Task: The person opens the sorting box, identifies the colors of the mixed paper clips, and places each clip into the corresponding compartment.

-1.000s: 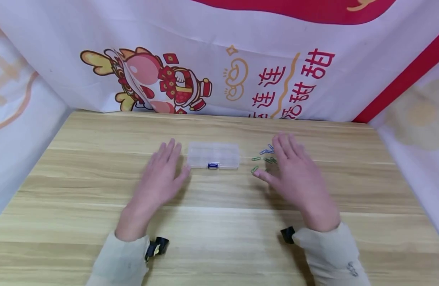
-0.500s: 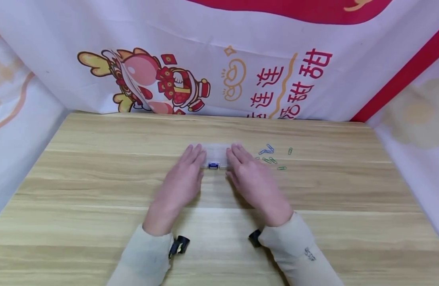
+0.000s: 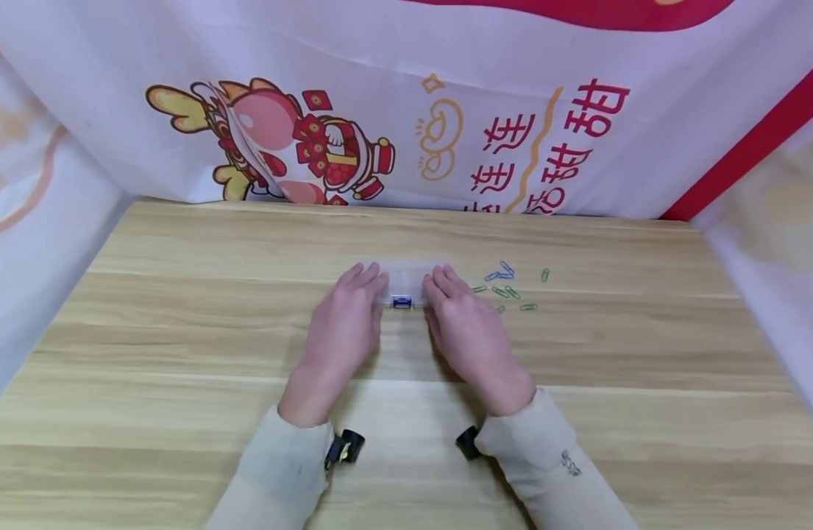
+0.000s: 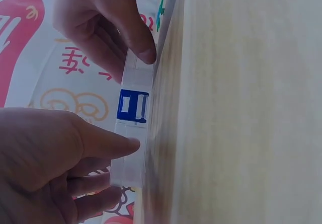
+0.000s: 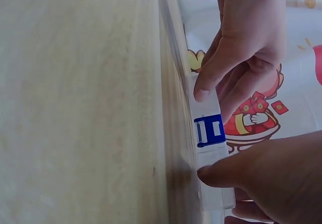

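Observation:
A flat clear plastic box [image 3: 407, 277] with a blue latch [image 3: 402, 302] on its front side lies on the wooden table. My left hand [image 3: 344, 313] grips its left end, thumb on the front wall and fingers over the top. At the right end my right hand [image 3: 468, 322] holds it the same way. Both thumbs press the front wall on either side of the latch, as the left wrist view shows with the left thumb [image 4: 126, 146] below it. The hands cover the box's two ends, and its contents cannot be made out.
Right of the box lie several loose paper clips, green ones [image 3: 499, 292] and blue ones [image 3: 505, 275]. A printed white cloth [image 3: 280, 44] hangs behind the table's back edge [image 3: 406, 211]. Small black cameras [image 3: 353, 445] sit at both wrists.
Both hands have come inward from either side of the box and taken hold of its ends. The right hand has left the paper clips, uncovering them. The box stays almost in place.

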`<action>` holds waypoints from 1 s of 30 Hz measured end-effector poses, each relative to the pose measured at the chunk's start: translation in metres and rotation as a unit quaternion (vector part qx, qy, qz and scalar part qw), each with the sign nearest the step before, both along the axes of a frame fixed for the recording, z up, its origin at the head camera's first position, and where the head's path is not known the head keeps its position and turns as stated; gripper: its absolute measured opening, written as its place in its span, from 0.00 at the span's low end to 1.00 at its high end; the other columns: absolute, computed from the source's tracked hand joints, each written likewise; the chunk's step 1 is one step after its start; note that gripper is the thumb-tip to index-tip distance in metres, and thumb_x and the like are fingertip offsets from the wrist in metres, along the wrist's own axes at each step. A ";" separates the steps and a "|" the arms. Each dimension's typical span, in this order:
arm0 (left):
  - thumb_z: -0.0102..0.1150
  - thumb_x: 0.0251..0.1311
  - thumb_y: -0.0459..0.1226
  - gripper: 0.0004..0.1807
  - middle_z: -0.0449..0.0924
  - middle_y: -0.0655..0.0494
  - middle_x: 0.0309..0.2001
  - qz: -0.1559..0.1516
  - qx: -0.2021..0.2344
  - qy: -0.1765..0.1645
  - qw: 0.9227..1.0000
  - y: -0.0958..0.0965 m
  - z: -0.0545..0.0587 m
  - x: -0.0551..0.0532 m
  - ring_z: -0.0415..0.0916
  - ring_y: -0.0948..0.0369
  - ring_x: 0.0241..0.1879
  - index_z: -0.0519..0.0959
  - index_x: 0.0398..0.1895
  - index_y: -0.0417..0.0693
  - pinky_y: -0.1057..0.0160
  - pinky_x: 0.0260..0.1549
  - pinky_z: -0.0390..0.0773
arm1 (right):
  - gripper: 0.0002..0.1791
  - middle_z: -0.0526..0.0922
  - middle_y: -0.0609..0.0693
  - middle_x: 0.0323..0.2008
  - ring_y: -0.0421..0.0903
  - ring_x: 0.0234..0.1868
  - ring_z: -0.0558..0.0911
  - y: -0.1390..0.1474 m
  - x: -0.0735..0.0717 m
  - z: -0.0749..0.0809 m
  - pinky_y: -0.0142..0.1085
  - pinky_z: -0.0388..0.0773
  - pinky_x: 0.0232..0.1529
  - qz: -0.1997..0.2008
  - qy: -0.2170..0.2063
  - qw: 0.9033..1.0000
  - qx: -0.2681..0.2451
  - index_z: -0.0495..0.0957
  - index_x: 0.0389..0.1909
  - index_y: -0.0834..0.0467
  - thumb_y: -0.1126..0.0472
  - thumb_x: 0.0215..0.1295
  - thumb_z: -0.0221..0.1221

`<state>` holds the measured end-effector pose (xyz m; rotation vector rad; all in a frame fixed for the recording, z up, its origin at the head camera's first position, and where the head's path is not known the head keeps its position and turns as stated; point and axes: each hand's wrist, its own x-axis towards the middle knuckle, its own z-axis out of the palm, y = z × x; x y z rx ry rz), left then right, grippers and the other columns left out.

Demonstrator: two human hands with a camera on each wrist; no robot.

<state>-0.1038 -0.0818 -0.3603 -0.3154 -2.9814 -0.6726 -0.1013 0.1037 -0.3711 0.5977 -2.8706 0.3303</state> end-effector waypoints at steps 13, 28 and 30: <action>0.72 0.66 0.30 0.25 0.77 0.45 0.74 0.022 -0.006 0.001 1.000 0.004 0.003 -0.004 0.72 0.44 0.77 0.83 0.66 0.44 0.43 0.68 0.81 | 0.19 0.82 0.58 0.68 0.55 0.72 0.82 -0.003 -0.007 0.001 0.49 0.81 0.71 -0.021 0.009 0.999 -0.027 0.84 0.65 0.58 0.65 0.76 0.64; 0.70 0.69 0.33 0.23 0.75 0.47 0.76 0.021 0.006 -0.012 1.000 0.003 0.001 0.000 0.69 0.45 0.79 0.83 0.67 0.46 0.41 0.69 0.80 | 0.19 0.83 0.57 0.67 0.55 0.71 0.82 -0.002 -0.002 -0.001 0.49 0.82 0.69 -0.024 0.011 0.999 -0.029 0.84 0.65 0.57 0.65 0.76 0.65; 0.70 0.69 0.33 0.24 0.74 0.47 0.76 0.019 0.009 -0.012 1.000 0.004 0.001 0.000 0.68 0.46 0.79 0.82 0.67 0.46 0.41 0.70 0.79 | 0.19 0.83 0.57 0.68 0.55 0.71 0.82 -0.001 -0.002 -0.001 0.49 0.82 0.70 -0.026 0.012 0.999 -0.029 0.83 0.65 0.57 0.65 0.75 0.65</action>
